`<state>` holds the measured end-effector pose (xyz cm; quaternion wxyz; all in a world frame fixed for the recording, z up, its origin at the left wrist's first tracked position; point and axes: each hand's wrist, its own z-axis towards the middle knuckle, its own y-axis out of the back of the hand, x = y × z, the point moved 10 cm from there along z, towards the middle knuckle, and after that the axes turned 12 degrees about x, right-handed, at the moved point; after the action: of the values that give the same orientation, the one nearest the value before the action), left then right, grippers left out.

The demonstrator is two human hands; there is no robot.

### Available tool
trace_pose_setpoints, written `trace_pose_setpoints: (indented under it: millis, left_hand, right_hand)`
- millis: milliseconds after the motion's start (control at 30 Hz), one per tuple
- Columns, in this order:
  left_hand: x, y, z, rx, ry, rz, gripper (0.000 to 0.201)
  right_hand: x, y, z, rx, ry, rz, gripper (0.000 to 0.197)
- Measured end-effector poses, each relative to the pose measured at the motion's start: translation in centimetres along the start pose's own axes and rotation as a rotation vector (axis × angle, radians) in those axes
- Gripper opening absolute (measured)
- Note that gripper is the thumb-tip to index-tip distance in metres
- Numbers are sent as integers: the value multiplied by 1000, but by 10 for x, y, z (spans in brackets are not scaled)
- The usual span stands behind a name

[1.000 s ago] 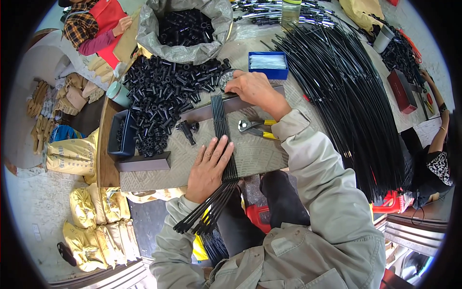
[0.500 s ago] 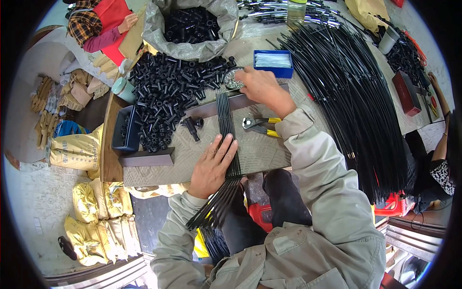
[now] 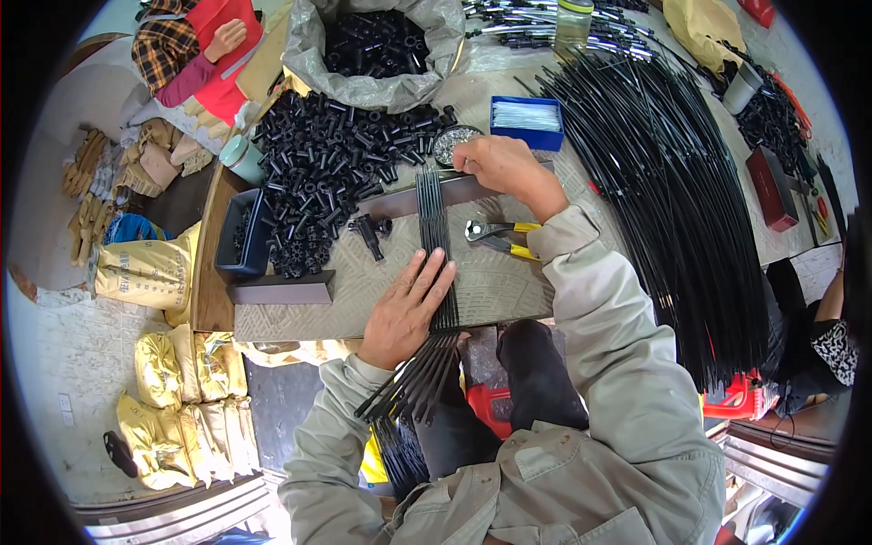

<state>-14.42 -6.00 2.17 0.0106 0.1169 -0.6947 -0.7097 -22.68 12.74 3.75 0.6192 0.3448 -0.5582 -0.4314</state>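
My left hand [image 3: 406,313] lies flat on a row of thin black cables [image 3: 431,213], its fingers stretched out. The cables lie side by side across a long dark bar [image 3: 472,189], and their near ends fan out past the table edge. My right hand [image 3: 510,170] is at the far ends of the cables, with thumb and fingers pinched together; whatever they hold is too small to make out. Just beyond those fingertips sits a round dish [image 3: 454,143] of small shiny metal pieces. Yellow-handled pincers [image 3: 500,238] rest to the right of the cables.
A heap of black threaded-looking tubes [image 3: 318,173] spreads on the left, below a grey sack [image 3: 381,95]. A blue box [image 3: 527,138] of white sticks stands beyond my right hand. A thick bundle of black cables [image 3: 672,218] covers the right side. Another person's hand [image 3: 225,41] is far left.
My right hand has moved from over the dish toward me, to the far cable ends. My left hand stays on the cables. The whole view has shifted slightly.
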Motion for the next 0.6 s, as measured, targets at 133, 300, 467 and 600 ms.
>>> trace_pose_setpoints:
  millis: [133, 300, 467, 600]
  left_hand:
    - [3, 0, 0, 0, 0, 27, 80]
    - [4, 0, -9, -16, -13, -43, 64]
    - [4, 0, -5, -58, 41, 95, 58]
    - [6, -2, -7, -51, -8, -31, 60]
  right_hand:
    - [6, -1, 8, -47, 47, 14, 8]
    - [17, 18, 6, -294, 68, 15, 10]
    - [-69, 76, -23, -386, -346, -202, 10]
    - [-96, 61, 6, -37, -379, -429, 7]
